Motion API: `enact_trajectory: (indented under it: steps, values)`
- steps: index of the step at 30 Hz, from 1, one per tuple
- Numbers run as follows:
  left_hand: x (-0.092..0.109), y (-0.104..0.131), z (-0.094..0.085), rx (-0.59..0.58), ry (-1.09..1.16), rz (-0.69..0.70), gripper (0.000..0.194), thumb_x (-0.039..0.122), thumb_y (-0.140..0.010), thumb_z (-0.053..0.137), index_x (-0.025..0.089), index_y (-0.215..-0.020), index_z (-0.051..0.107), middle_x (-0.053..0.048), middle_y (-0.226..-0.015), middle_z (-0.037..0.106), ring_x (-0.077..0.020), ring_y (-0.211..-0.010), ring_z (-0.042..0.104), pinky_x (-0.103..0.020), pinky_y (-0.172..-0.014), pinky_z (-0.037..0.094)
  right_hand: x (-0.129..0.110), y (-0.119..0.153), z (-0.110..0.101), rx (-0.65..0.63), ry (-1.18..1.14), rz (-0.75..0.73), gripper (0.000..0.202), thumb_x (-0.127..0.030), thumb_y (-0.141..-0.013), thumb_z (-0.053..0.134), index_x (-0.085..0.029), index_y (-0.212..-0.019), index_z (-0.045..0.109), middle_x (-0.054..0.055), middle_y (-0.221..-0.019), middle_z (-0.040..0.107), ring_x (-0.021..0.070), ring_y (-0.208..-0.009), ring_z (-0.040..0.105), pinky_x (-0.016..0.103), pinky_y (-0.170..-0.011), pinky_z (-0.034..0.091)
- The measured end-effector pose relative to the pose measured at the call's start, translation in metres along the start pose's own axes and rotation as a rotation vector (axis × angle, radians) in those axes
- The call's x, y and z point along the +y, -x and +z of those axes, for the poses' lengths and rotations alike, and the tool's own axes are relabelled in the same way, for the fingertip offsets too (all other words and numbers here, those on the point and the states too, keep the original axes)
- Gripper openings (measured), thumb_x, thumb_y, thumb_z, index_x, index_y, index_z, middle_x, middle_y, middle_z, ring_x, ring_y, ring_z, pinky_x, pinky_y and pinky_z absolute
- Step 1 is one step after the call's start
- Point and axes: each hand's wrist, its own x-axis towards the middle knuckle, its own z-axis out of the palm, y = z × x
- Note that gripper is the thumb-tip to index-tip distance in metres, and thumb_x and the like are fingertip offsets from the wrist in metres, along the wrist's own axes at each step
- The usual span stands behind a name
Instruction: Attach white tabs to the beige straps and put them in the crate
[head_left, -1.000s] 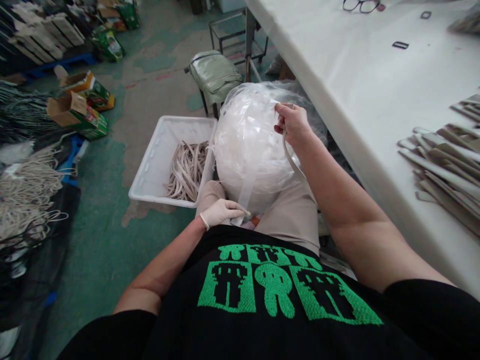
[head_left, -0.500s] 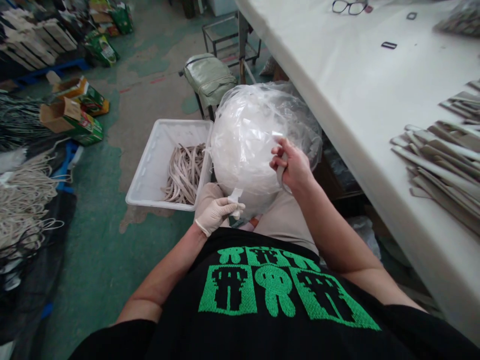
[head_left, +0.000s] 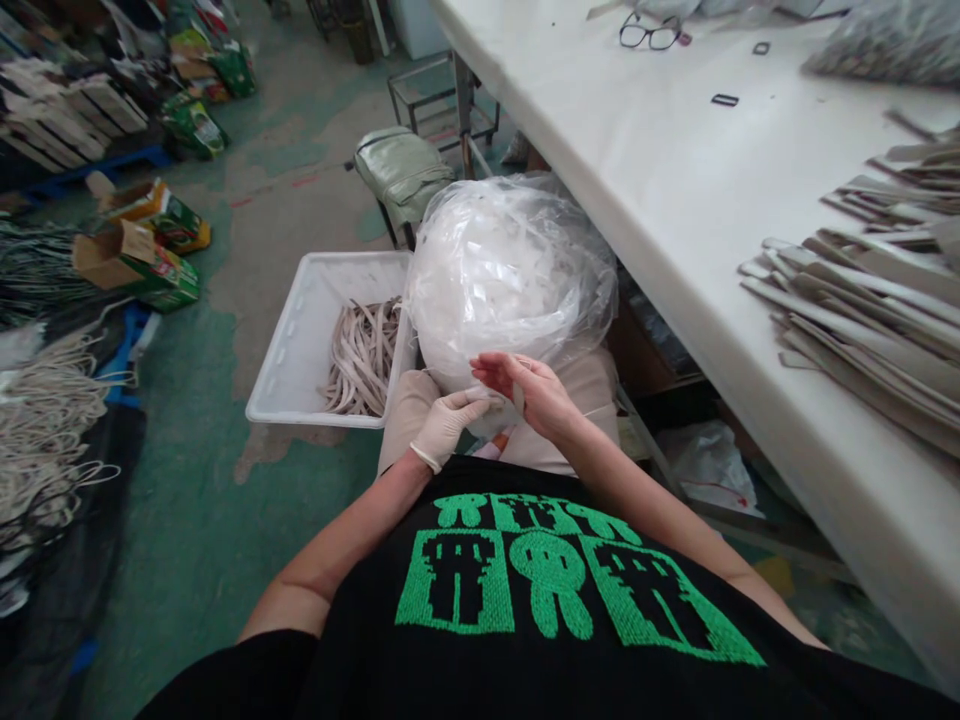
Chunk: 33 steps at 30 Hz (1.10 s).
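Observation:
My left hand, in a pale thin glove, is closed with thumb and fingers pinching a small white piece that looks like a tag or strip; its details are blurred. Close beside it is my bare right hand, its fingers bent toward the left fingertips. A pale narrow strap shows at the right palm, mostly hidden by the hand. Both hands are above my lap, right at the near side of a large clear plastic bag full of white material.
Left of the bag stands a white plastic bin holding beige straps. The white table runs along the right, bearing glasses, small buckles and stacked grey strips. A padded stool stands behind.
My right hand has come down and left from in front of the bag to meet my left hand, which has shifted slightly right. The camera view has turned slightly right.

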Motion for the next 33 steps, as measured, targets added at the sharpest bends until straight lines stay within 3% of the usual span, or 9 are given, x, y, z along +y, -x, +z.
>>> enact_trajectory:
  steps: [4, 7, 11, 16, 19, 24, 29, 33]
  values:
    - [0.005, 0.006, -0.005, 0.024, 0.117, -0.01, 0.035, 0.039, -0.057, 0.093, 0.015, -0.079, 0.08, -0.008, -0.081, 0.078, -0.0192, -0.078, 0.071, -0.034, -0.087, 0.053, -0.002, -0.006, -0.006, 0.104, -0.165, 0.021, 0.031, -0.051, -0.084, 0.074, -0.023, -0.096, 0.077, 0.005, -0.104, 0.078, 0.0164, -0.093, 0.072, 0.034, -0.096, 0.054]
    - [0.007, 0.009, -0.005, 0.034, 0.123, -0.021, 0.034, 0.038, -0.059, 0.092, 0.015, -0.083, 0.08, -0.009, -0.087, 0.079, -0.0214, -0.085, 0.072, -0.036, -0.092, 0.052, -0.008, -0.004, -0.009, 0.116, -0.197, -0.027, 0.031, -0.052, -0.088, 0.07, -0.025, -0.1, 0.075, 0.003, -0.11, 0.077, 0.0165, -0.099, 0.071, 0.035, -0.099, 0.053]
    - [0.007, 0.007, 0.002, 0.014, 0.0, 0.008, 0.034, 0.031, -0.065, 0.088, 0.015, -0.094, 0.08, -0.011, -0.104, 0.078, -0.0256, -0.106, 0.068, -0.037, -0.104, 0.047, -0.023, 0.001, 0.0, -0.078, -0.079, -0.115, 0.039, -0.059, -0.089, 0.066, -0.026, -0.107, 0.075, 0.004, -0.121, 0.074, 0.0187, -0.114, 0.068, 0.039, -0.11, 0.047]
    - [0.007, 0.007, 0.017, -0.01, -0.12, -0.068, 0.012, 0.01, -0.068, 0.082, 0.017, -0.076, 0.078, -0.003, -0.077, 0.076, -0.0294, -0.103, 0.068, -0.037, -0.097, 0.051, -0.036, -0.009, 0.025, -0.418, 0.266, -0.081, 0.046, -0.062, -0.091, 0.06, -0.022, -0.11, 0.075, 0.008, -0.121, 0.074, 0.0219, -0.114, 0.067, 0.043, -0.109, 0.047]
    - [0.01, 0.01, 0.024, -0.011, -0.162, -0.061, 0.014, 0.004, -0.069, 0.077, 0.017, -0.073, 0.076, 0.0, -0.069, 0.072, -0.0271, -0.096, 0.07, -0.036, -0.092, 0.053, -0.039, -0.023, 0.032, -0.489, 0.381, -0.099, 0.047, -0.059, -0.094, 0.056, -0.018, -0.106, 0.075, 0.01, -0.112, 0.076, 0.0212, -0.105, 0.07, 0.043, -0.102, 0.052]
    - [0.01, 0.009, 0.016, 0.051, -0.14, -0.002, 0.009, 0.01, -0.067, 0.082, 0.015, -0.072, 0.077, -0.004, -0.072, 0.073, -0.0232, -0.086, 0.069, -0.034, -0.089, 0.053, -0.026, -0.026, 0.023, -0.376, 0.495, -0.166, 0.037, -0.049, -0.095, 0.058, -0.019, -0.111, 0.073, 0.008, -0.111, 0.075, 0.0197, -0.098, 0.069, 0.037, -0.091, 0.055]
    - [-0.002, 0.005, 0.009, 0.092, 0.057, -0.039, 0.02, 0.019, -0.059, 0.089, 0.015, -0.075, 0.078, -0.003, -0.075, 0.074, -0.0196, -0.082, 0.069, -0.033, -0.087, 0.053, -0.003, -0.006, 0.007, -0.23, 0.548, -0.109, 0.033, -0.049, -0.089, 0.064, -0.019, -0.093, 0.076, 0.004, -0.086, 0.074, 0.0164, -0.076, 0.067, 0.029, -0.067, 0.052]
    - [0.002, 0.004, 0.01, 0.055, 0.221, -0.076, 0.026, 0.025, -0.062, 0.091, 0.012, -0.079, 0.077, -0.008, -0.085, 0.077, -0.0197, -0.083, 0.072, -0.032, -0.086, 0.055, -0.016, 0.007, -0.009, 0.065, 0.437, -0.233, 0.037, -0.056, -0.091, 0.06, -0.021, -0.09, 0.073, 0.004, -0.082, 0.073, 0.0138, -0.068, 0.065, 0.028, -0.063, 0.05]
